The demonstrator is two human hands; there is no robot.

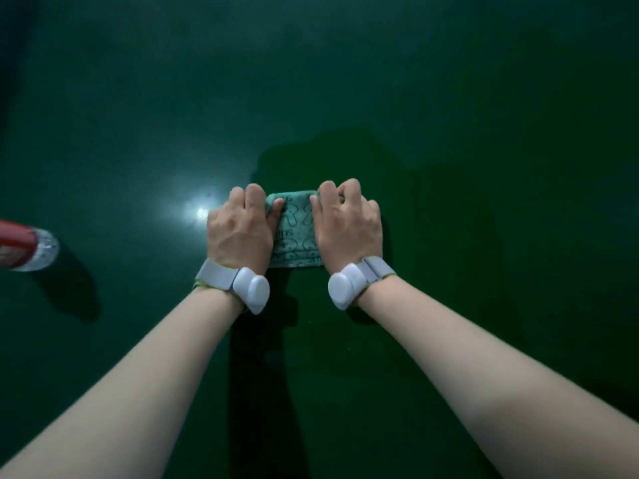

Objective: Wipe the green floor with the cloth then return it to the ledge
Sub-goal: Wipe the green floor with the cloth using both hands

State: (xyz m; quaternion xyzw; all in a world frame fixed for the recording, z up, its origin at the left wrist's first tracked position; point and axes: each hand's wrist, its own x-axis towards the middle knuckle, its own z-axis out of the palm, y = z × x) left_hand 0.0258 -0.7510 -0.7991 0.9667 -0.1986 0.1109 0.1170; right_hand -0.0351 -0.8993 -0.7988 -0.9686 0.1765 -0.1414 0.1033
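Floor open ahead, right; bottle lies far left.

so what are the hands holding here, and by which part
Both hold the green cloth, pressed flat on the green floor. The left hand grips its left edge, the right hand its right edge, fingers curled over the far corners.

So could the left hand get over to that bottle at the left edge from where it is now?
Probably yes. The left hand is pressing on the cloth, and only bare green floor lies between it and the bottle. It would have to let go of the cloth first.
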